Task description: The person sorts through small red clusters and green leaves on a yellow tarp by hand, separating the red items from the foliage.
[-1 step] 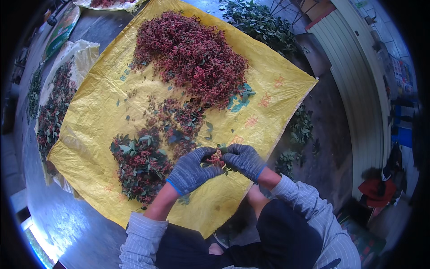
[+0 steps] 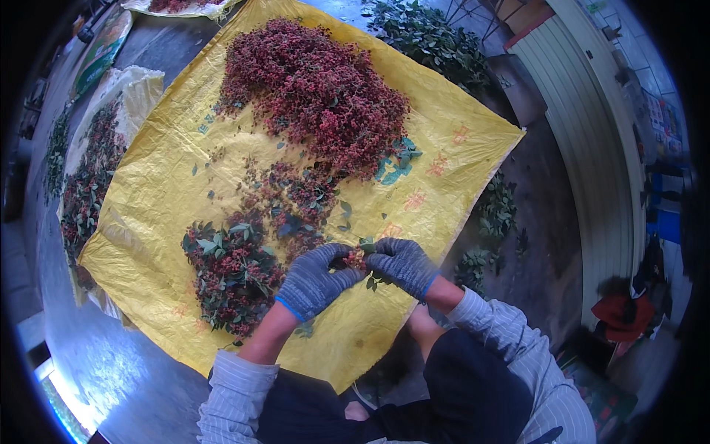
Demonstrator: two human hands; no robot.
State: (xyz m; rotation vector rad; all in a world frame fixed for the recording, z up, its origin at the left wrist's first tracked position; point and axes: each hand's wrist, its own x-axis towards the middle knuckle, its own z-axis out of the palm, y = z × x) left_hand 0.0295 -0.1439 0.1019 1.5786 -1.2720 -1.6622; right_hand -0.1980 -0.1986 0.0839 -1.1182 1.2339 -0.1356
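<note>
Since the earlier frame, I find only the red berry sprig (image 2: 355,259) shifted, its cluster drawn in more compactly at the fingertips. From my remote view, the gloved left hand (image 2: 314,283) pinches the sprig's berry side and the gloved right hand (image 2: 403,265) its leafy side, presumably so that each steadies it against the other. Held over the yellow sheet (image 2: 151,222), with the leafy berry pile (image 2: 233,274) near the left hand and the berry heap (image 2: 314,96) farther off, it would likely shed loose pieces onto that sheet.
</note>
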